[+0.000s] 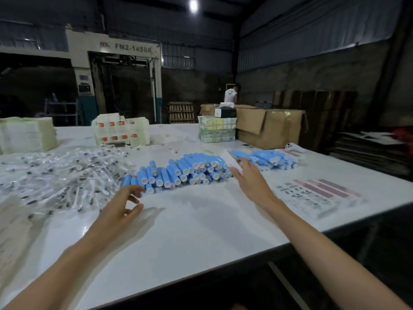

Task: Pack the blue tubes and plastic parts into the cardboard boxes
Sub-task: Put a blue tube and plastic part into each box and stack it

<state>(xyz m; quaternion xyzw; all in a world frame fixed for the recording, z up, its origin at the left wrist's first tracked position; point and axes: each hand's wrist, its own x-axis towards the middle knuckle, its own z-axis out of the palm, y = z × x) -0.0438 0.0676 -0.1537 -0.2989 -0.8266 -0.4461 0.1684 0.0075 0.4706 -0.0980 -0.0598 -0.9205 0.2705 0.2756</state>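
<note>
Across the middle of the white bench [201, 220], seen from the head camera, lies a heap of blue tubes [178, 173] with white caps, most caps facing the person. A second, smaller heap [268, 158] lies farther back and to the right. Left of the tubes spreads a wide litter of plastic parts [67, 173] in clear bags.

The left hand [121, 206] reaches to the near left end of the main heap. Its grip is loose, fingers half curled and holding nothing, with the fingertips right at the outermost tube; the blur hides whether they touch it. The right hand [250, 177] hovers at the right end of the same heap, its grip closed in a pinch on a white slip [232, 161] that sticks up and away, too blurred to read.

A brown cardboard box [272, 128] with an open flap stands at the far right of the bench. Stacks of flat printed cartons [120, 130] stand along the back. Printed sheets [317, 195] lie near the right edge.
</note>
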